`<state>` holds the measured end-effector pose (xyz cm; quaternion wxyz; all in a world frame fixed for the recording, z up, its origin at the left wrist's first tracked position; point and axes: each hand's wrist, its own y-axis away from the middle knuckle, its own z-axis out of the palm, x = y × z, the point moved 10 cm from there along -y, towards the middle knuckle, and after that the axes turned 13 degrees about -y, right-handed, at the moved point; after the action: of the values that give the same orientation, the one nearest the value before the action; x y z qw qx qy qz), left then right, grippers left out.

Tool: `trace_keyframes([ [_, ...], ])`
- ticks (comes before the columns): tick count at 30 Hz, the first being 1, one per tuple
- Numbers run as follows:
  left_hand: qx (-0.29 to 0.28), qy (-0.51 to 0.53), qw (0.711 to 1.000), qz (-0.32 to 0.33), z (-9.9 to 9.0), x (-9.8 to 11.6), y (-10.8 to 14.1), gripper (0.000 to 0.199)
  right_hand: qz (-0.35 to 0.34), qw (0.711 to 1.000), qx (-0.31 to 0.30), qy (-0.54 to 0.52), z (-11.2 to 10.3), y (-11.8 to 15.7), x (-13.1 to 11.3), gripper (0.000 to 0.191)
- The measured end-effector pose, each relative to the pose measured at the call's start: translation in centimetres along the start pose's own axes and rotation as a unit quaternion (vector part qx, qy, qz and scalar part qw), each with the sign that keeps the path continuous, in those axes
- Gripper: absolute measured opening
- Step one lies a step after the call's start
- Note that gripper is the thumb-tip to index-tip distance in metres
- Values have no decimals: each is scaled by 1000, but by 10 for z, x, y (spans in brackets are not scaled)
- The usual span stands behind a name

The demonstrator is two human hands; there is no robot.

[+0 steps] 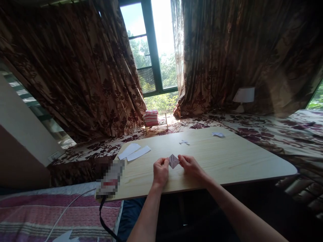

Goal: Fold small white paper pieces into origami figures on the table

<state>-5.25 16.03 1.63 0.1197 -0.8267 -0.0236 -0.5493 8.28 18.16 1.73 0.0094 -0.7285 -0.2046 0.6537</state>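
Observation:
Between my two hands is a small diamond-shaped piece of folded paper (173,161) with dark printed marks on it. My left hand (160,170) pinches its left corner, fingers closed. At the right corner, my right hand (189,164) grips it between thumb and fingers. The paper is held just above the front part of the pale wooden table (202,168). Beyond it lies a small folded paper figure (184,142). Another folded paper piece (218,134) rests near the table's far edge.
White paper strips (138,153) lie at the table's left. A blurred-out object (110,179) with a black strap sits at the left corner. Behind the table are a small rack with striped folded cloths (151,117), a lamp (244,95) and patterned curtains (96,77). A bed (60,215) stands left.

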Motion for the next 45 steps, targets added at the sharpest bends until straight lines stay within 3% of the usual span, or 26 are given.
trace_keyframes([
  [8,-34,8,999,37,-5,20,-10,29,-50,998,-29,20,-6,-10,-30,26],
  [12,-64,8,996,68,-4,43,-32,23,-80,996,-33,31,-21,-34,-51,36],
  [17,-100,-8,989,110,6,69,-65,32,-89,995,-46,28,-35,-64,-64,45],
  [21,-120,-51,980,148,15,81,-89,31,-64,996,-65,13,-43,-87,-55,45],
  [26,-87,-119,970,195,19,83,-104,24,-18,993,-112,-41,-40,-106,-29,31],
  [31,-87,-194,945,248,30,76,-96,24,22,987,-144,-62,-27,-105,-9,27],
  [36,-125,-199,926,294,37,78,-84,19,42,985,-156,-65,-22,-94,-7,22],
  [43,-160,-191,924,288,41,79,-82,23,-24,986,-164,-21,-25,-94,-17,30],
  [45,-148,-184,932,274,38,77,-84,25,-11,992,-124,-27,-37,-101,-14,30],
])
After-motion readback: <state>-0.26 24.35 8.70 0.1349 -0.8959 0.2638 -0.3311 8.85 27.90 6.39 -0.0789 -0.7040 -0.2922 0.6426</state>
